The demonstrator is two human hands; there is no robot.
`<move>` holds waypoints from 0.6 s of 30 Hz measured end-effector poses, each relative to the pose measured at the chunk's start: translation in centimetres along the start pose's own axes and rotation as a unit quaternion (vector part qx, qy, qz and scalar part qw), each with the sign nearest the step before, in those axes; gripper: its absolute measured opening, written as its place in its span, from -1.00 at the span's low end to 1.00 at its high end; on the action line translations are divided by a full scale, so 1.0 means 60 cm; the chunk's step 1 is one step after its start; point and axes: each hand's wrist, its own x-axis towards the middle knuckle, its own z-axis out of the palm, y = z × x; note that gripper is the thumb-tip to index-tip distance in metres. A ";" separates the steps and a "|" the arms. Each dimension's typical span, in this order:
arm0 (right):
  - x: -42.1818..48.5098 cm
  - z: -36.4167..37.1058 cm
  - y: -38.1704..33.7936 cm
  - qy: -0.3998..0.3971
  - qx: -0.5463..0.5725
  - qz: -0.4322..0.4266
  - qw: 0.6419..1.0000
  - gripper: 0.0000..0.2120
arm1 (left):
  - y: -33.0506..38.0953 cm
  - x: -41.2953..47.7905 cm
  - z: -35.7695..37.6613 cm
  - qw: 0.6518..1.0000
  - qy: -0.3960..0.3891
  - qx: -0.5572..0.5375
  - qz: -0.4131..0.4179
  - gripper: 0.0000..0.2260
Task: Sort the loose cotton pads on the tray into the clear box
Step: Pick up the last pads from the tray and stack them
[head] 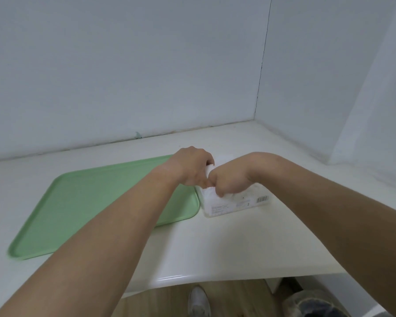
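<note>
A clear box [235,203] with a barcode label lies on the white counter just right of the green tray [96,207]. White cotton pads [209,193] show inside the box at its left end and between my hands. My left hand [192,170] is curled over the box's far left part, its fingers round the white pads. My right hand [229,179] is bent down at the wrist, its curled fingers pressing into the pads in the box. The two hands touch each other. No pads show on the visible part of the tray, which my left arm partly covers.
The white counter [238,243] meets white walls behind and to the right, forming a corner. Its rounded front edge runs below my arms. Under it are a wooden floor, a white shoe [198,302] and a dark bag [313,304].
</note>
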 end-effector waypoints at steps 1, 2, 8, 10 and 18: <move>0.002 0.003 -0.001 0.007 -0.023 -0.006 1.000 -0.74 | -0.001 0.000 0.000 1.000 -0.002 -0.002 0.000 -0.55; 0.005 0.007 0.001 0.024 -0.044 -0.013 0.999 -0.72 | -0.002 0.002 0.000 1.000 -0.003 -0.001 0.000 -0.55; 0.008 0.028 0.022 0.198 -0.025 -0.028 0.979 -0.81 | -0.003 0.002 0.000 1.000 -0.009 0.003 -0.014 -0.71; 0.004 0.035 0.027 0.222 -0.017 -0.024 0.975 -0.83 | -0.004 -0.002 0.002 1.000 -0.006 0.001 -0.015 -0.70; -0.005 0.037 0.041 0.224 0.043 -0.055 0.972 -0.91 | -0.005 -0.021 0.007 0.992 -0.025 -0.120 -0.029 -0.41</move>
